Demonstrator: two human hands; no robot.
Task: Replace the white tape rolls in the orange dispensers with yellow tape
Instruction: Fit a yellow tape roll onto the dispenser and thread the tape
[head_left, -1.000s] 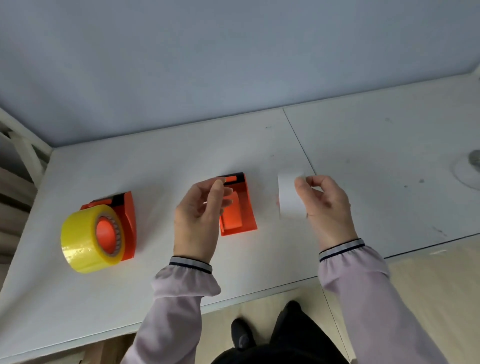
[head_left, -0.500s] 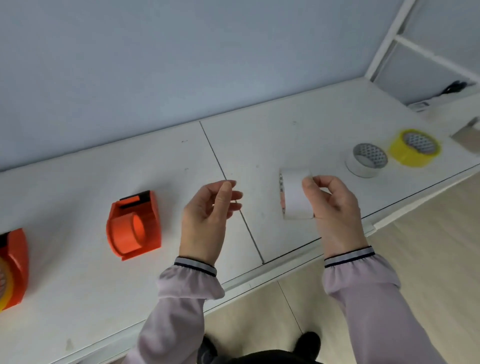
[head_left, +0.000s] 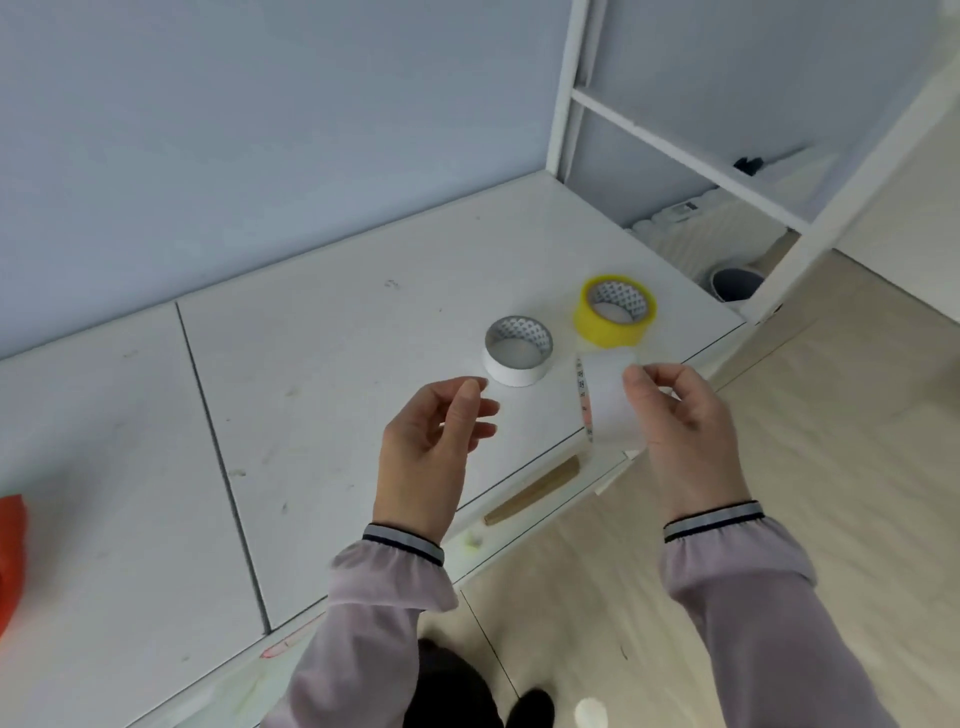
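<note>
1. The right hand (head_left: 685, 431) holds a white roll (head_left: 605, 400) up on its edge. Its fingers (head_left: 641, 387) are pinched on the roll.
2. The roll is in the air, over the near edge of the desk (head_left: 322, 364), at the right end.
3. The left hand (head_left: 431, 441) holds nothing. Its fingers (head_left: 470, 397) are curled and a little apart. It hangs over the desk, left of the right hand.
4. Two more rolls lie flat on the desk, just past the hands. One is white (head_left: 518, 351). The yellow roll (head_left: 615, 310) is to its right, a bit farther away. They sit close but do not touch.
5. A bit of an orange dispenser (head_left: 10, 561) shows at the far left edge. It is well apart from the rolls.
6. I think the step now is to put the held white roll away, since it is out of the dispenser.
7. The next move looks like this: set the roll down by the other white one, and let go. Then pick up the yellow roll and take it left to the dispenser.
8. The held roll is near the desk's edge, so it should go down flat, or it may roll off.
</note>
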